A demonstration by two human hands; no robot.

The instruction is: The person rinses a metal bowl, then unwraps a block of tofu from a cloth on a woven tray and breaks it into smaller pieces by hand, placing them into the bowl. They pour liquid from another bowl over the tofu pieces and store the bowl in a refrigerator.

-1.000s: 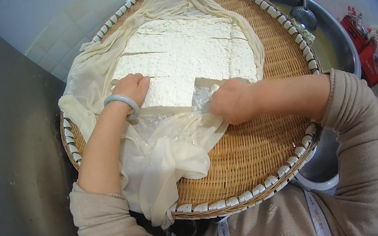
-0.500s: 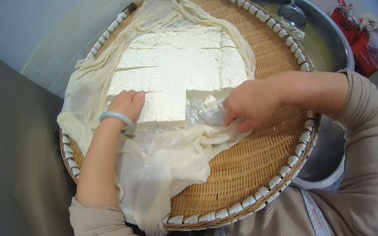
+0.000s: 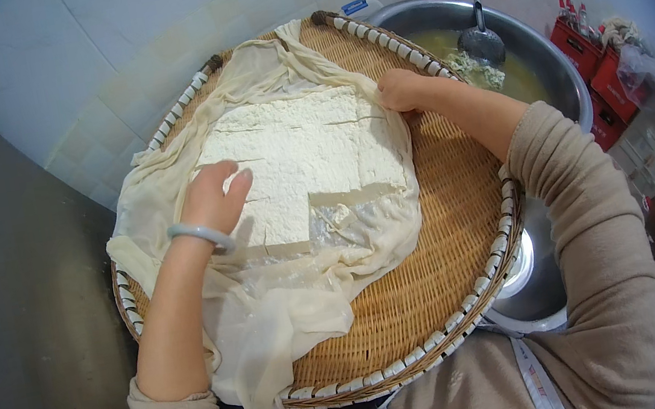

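Shifted farther, the right hand [image 3: 400,92] pinches thin cream cloth [image 3: 286,328]; the left hand [image 3: 214,199], loosely spread, overlaps white scored slab [image 3: 297,153].

curd slab [image 3: 283,147]: white, cream at cut sides | cloth [image 3: 288,332]: cream | tray [image 3: 413,303]: golden tan, woven pattern | rim bands [image 3: 470,302]: white over brown | bangle [image 3: 201,233]: pale bluish grey | sleeves [image 3: 586,196]: beige | basin [image 3: 560,83]: silver grey | liquid [image 3: 525,83]: yellowish | ladle [image 3: 483,47]: dark grey | crates [image 3: 576,50]: red | wall tiles [image 3: 141,101]: off-white, square grid
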